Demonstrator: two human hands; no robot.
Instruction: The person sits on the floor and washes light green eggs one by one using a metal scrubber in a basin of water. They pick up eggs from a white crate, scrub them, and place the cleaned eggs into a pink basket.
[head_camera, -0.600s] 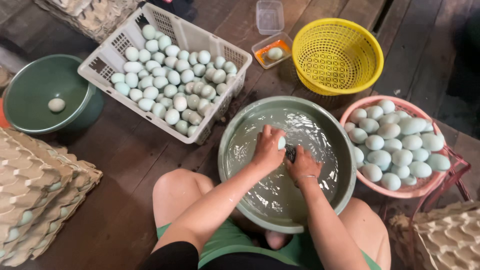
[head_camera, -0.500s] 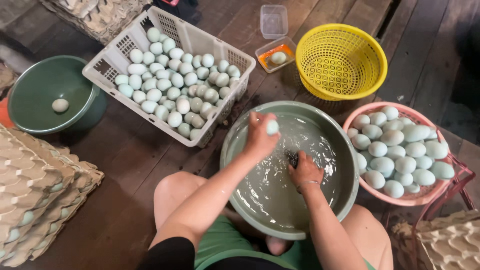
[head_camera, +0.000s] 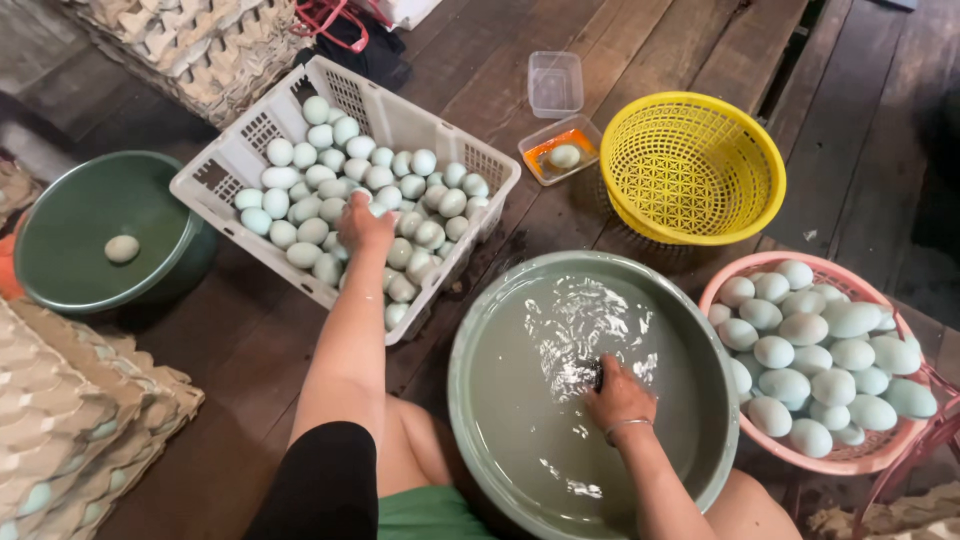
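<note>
Since the earlier frame the left hand (head_camera: 365, 222) has left the basin (head_camera: 480, 400) and now lies curled on the pale eggs (head_camera: 330, 170) in the white crate (head_camera: 215, 180) — whether it grips one I cannot tell. Right hand (head_camera: 620, 395) stays in the water, closed on something dark. Beside the yellow basket (head_camera: 690, 165) sit two clear tubs (head_camera: 555, 85) — one holds an egg.

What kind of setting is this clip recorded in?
Probably a small egg-washing spot on a wooden plank floor. A white crate and a pink basket are full of pale blue-green eggs, stacked egg trays sit nearby, and the right hand is in a basin of water.
</note>
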